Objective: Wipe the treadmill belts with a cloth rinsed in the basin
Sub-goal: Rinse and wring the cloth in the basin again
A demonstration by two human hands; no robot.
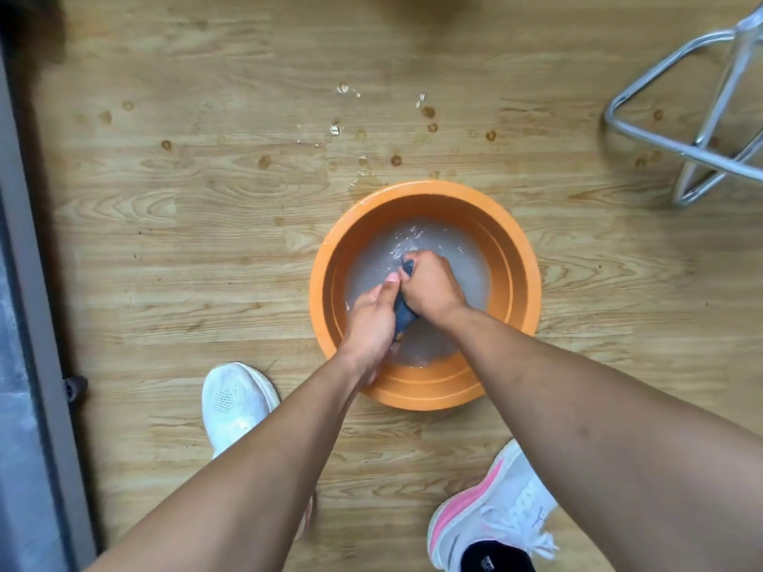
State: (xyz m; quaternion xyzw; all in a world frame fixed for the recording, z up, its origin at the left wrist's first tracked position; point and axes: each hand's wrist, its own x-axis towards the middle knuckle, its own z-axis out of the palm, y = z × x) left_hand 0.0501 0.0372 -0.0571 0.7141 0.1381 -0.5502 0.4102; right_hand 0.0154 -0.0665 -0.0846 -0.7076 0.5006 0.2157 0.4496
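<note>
The dark blue cloth (402,315) is bunched into a twisted roll between the two hands, low inside the basin (525,258) and just above or at the water line. The right hand (429,287) is clenched around the roll's far end, knuckles up, with a tip of fabric poking out beside its fingers. The left hand (370,322) grasps the near end from the other side, its thumb lying along the fabric; its other fingers are hidden beneath. The two hands touch across the roll. The basin is round, orange and deep-walled, and it holds cloudy grey water (462,268) that covers its bottom and is rippled and splashing just beyond the right hand. It stands on a pale wood-patterned floor (198,249). Beyond its far rim, scattered drops (336,128) and dried ring marks spot the boards. A white shoe (235,402) stands just beside the near-left rim, and a pink-trimmed shoe (493,516) stands further back on the right, apart from the basin. A metal frame (702,134) of chrome tubes occupies the upper right corner, well apart from the basin. A grey strip (24,332) runs down the whole left edge, with open boards between it and the basin.
</note>
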